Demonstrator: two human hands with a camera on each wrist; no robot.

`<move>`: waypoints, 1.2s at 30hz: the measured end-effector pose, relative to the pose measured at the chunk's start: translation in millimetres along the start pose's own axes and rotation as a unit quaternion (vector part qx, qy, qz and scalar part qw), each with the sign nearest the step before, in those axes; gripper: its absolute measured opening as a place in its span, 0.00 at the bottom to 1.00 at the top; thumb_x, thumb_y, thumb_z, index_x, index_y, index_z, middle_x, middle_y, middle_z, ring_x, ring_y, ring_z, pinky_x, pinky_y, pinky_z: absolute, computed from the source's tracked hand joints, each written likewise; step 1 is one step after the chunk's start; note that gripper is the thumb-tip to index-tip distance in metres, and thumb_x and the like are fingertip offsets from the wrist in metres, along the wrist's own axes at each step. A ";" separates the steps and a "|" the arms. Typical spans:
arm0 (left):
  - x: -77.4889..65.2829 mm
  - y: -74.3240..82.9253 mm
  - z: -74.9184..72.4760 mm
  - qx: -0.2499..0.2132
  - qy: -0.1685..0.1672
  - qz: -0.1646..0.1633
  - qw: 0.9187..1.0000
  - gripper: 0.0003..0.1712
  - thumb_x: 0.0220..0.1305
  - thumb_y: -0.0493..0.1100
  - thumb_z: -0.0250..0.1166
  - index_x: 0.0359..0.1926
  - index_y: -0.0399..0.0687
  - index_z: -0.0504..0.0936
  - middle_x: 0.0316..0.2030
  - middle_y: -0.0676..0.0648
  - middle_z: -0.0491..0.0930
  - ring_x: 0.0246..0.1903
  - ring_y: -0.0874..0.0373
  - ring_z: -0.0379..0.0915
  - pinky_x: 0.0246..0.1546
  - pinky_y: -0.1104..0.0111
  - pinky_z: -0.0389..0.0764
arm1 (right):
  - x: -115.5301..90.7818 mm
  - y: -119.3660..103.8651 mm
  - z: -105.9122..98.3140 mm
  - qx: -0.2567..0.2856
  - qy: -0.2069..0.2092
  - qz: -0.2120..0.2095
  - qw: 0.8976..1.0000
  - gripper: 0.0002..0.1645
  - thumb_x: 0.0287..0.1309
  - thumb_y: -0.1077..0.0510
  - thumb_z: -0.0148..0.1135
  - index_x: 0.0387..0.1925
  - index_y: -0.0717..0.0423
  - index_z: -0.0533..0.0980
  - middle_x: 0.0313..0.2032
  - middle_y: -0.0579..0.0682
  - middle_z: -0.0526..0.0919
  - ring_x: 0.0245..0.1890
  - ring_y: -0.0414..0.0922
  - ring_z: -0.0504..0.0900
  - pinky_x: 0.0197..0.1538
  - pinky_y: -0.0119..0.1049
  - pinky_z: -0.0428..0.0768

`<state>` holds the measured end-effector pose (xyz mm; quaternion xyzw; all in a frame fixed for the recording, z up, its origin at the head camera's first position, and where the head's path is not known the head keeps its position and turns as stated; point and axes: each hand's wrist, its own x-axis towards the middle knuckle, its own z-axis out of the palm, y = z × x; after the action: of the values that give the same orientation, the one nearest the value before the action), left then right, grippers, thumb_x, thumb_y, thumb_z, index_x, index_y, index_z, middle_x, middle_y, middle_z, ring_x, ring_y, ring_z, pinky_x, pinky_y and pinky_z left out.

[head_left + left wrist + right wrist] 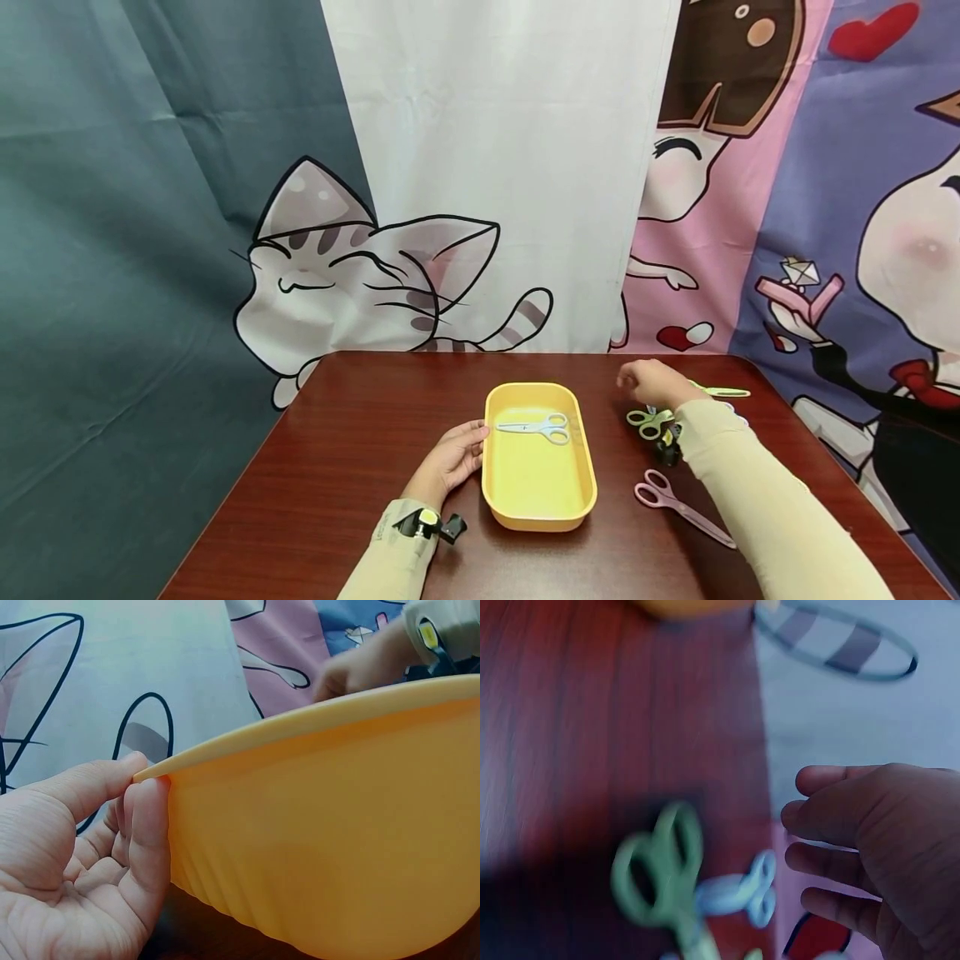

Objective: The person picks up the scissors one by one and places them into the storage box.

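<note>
left hand [456,457] has the rim of a yellow tray [538,524] pinched between thumb and fingers; the tray's sitting on the dark red table [352,483], pale blue scissors [557,430] lying in its far half; right hand [654,383] is well apart from the left, off past the tray's other side, fingers slightly bent with gaps between, nothing in them; green scissors [665,896] are near it, pink scissors [678,506] lie closer to the person
</note>
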<state>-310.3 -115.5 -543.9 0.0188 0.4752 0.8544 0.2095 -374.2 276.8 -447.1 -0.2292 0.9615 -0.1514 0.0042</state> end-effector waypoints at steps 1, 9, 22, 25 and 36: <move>0.0 0.0 0.0 0.001 0.000 0.000 1.000 0.04 0.75 0.32 0.54 0.46 0.42 0.72 0.32 0.52 0.81 0.27 0.67 0.78 0.29 0.77 0.83 | -5.3 6.1 0.5 0.003 -0.003 0.008 1.000 0.12 0.50 0.73 0.58 0.36 0.61 0.81 0.28 0.49 0.79 0.29 0.45 0.75 0.34 0.39 0.75; 0.6 5.2 -0.1 0.016 -0.020 0.002 1.000 0.05 0.76 0.33 0.55 0.49 0.40 0.72 0.32 0.52 0.81 0.29 0.66 0.79 0.29 0.77 0.82 | -35.2 44.1 8.4 -0.016 0.008 0.021 1.000 0.10 0.40 0.71 0.66 0.29 0.58 0.79 0.24 0.46 0.75 0.27 0.44 0.73 0.34 0.40 0.74; 0.0 4.3 -0.2 0.003 -0.014 -0.003 1.000 0.04 0.75 0.32 0.55 0.47 0.42 0.72 0.32 0.52 0.81 0.28 0.66 0.79 0.29 0.77 0.83 | -46.1 63.5 22.3 -0.005 0.014 -0.029 0.999 0.11 0.36 0.70 0.68 0.27 0.57 0.80 0.25 0.45 0.80 0.27 0.39 0.74 0.33 0.38 0.76; 0.2 3.9 -0.8 0.001 -0.015 -0.004 1.000 0.04 0.75 0.32 0.55 0.47 0.42 0.72 0.32 0.51 0.81 0.28 0.67 0.79 0.29 0.77 0.83 | -44.7 62.9 23.2 -0.019 0.013 -0.039 0.999 0.13 0.35 0.70 0.69 0.28 0.57 0.81 0.25 0.45 0.81 0.27 0.39 0.75 0.33 0.39 0.77; -0.4 -0.6 -1.7 0.010 -0.012 0.001 1.000 0.06 0.75 0.33 0.55 0.50 0.39 0.71 0.34 0.51 0.82 0.30 0.66 0.80 0.31 0.77 0.83 | -45.0 53.7 31.5 -0.081 -0.001 -0.069 0.994 0.14 0.43 0.72 0.71 0.26 0.52 0.77 0.29 0.46 0.76 0.30 0.42 0.73 0.35 0.40 0.76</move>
<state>-310.1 -116.8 -545.3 0.0320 0.4812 0.8495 0.2140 -355.1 333.1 -495.7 -0.2945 0.9526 -0.0725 -0.0237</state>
